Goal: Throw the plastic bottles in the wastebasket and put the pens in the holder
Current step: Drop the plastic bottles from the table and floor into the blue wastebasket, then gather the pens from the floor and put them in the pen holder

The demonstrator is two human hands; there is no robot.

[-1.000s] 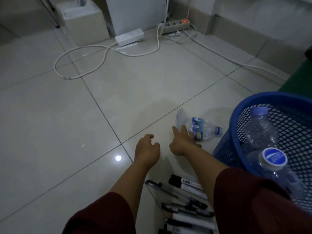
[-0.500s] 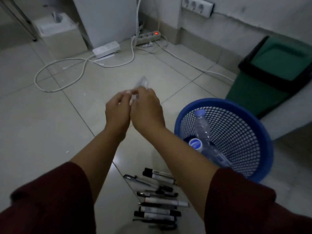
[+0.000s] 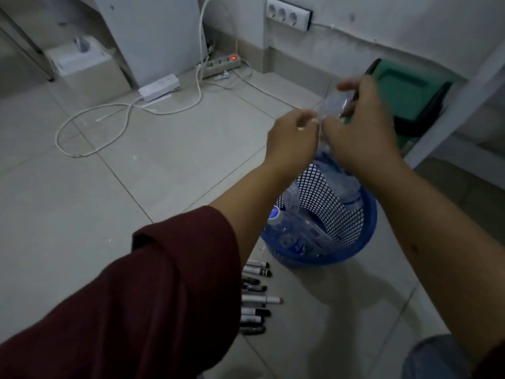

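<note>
My right hand and left hand are raised together above the blue wastebasket, the right fingers wrapped around a clear plastic bottle and the left fingertips pinching its near end. Two more bottles lie inside the mesh basket. A row of pens lies on the pale tiled floor just near of the basket. White cables trail at far left; a green bin stands against the far wall.

A blue mesh wastebasket, dark red sleeve, green bin, and pale grey floor tiles.
</note>
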